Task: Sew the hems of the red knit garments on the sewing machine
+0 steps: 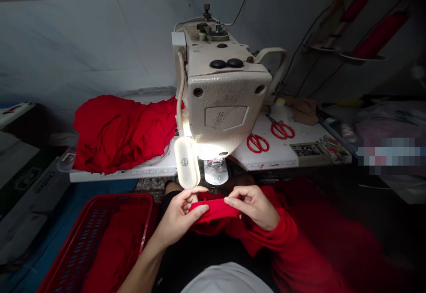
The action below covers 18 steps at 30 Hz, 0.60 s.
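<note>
Head view, hands: two, both yours, both occupied. Your left hand [183, 213] pinches one end of a folded edge of red cloth [216, 210], thumb on top, fingers behind. Your right hand [253, 206] pinches the other end, thumb and forefinger close together. The edge runs nearly straight between them, above your lap, in front of the metal plate [216, 175] of the sewing machine [229, 100] and apart from it.

Risk, fold: if either thumb slackens, the edge may unroll or skew; an uneven pull would be the cause.

Risk, stretch: the cloth looks soft, so a hard pull between your hands could leave it wavy.

Risk, drag: loose cloth bunches below the edge and toward your right forearm, which is covered in red; whether by a sleeve or this same piece cannot be told. Its weight could tug the fold off line.

Risk, lamp [188, 162]: hangs low, near your left fingertips; a quick lift could knock it.

Risk, mix-up: the red heap [116, 128] at the left of the table [279, 156] and the red pieces [115, 244] in the basket [149, 208] share one colour; one could pass for another.

Risk, scissors [258, 144]: two red-handled pairs, right of the machine, well apart from your hands; trailing cloth could snag them.
</note>
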Available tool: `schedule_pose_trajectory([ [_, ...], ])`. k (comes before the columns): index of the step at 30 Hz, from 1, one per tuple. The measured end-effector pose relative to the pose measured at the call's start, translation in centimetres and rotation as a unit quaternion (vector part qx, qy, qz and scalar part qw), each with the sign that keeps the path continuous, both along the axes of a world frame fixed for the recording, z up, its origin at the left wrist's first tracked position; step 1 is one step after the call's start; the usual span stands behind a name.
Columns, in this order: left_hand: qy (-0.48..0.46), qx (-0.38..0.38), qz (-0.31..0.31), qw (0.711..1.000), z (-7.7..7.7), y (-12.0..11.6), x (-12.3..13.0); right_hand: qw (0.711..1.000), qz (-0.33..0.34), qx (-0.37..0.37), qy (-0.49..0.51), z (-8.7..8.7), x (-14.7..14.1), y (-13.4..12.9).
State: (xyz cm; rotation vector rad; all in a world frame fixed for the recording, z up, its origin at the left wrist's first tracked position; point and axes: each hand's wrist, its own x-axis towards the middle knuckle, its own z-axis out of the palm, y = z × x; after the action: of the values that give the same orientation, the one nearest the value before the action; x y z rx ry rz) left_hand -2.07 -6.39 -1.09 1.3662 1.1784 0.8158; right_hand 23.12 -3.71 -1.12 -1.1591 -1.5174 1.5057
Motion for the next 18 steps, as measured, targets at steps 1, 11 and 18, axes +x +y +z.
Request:
schedule_pose_trajectory([
  [1,0.006,0.031,-0.002,1.000,0.2,0.1,-0.1,1.000,-0.009,0.010,-0.005,0.5,-0.1,-0.1],
  [11,0.155,0.318,-0.044,0.934,0.9,2.0,-0.2,0.980,-0.103,0.157,-0.065,4.1,-1.0,-0.1],
  [18,0.130,0.188,0.064,0.971,2.6,3.6,1.1,0.987,-0.151,0.060,-0.002,1.7,-0.4,1.9],
])
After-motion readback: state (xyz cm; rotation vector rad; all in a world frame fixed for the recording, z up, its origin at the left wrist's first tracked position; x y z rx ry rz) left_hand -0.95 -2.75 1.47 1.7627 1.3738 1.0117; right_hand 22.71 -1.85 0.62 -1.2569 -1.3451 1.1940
